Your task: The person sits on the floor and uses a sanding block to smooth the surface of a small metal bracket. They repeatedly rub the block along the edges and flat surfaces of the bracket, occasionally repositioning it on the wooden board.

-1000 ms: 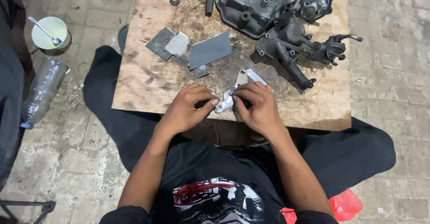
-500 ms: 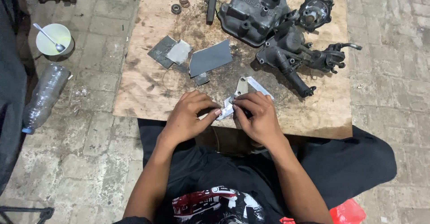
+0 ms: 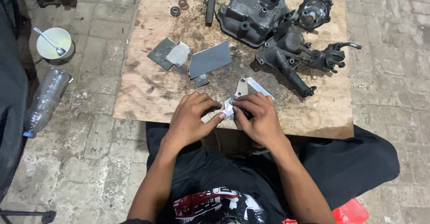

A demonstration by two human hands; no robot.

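Note:
My left hand (image 3: 193, 117) and my right hand (image 3: 258, 115) meet at the near edge of a stained plywood board (image 3: 148, 94). Together they pinch a small flat metal bracket (image 3: 242, 89) with holes; its pale arms stick out beyond my fingers. My left thumb presses on its near end, and my right fingers curl over the middle of it. Much of the piece is hidden under my hands.
Dark engine castings (image 3: 251, 11) and a pump-like part (image 3: 304, 58) lie at the board's far right. Grey sandpaper sheets (image 3: 208, 60) lie mid-board, washers (image 3: 175, 10) far left. On the brick floor: a white bowl with spoon (image 3: 53, 42), a plastic bottle (image 3: 45, 101), a red object (image 3: 351, 210).
The view has shifted a little, so the board sits lower in frame. My hands stay together on the bracket, with only small finger movements.

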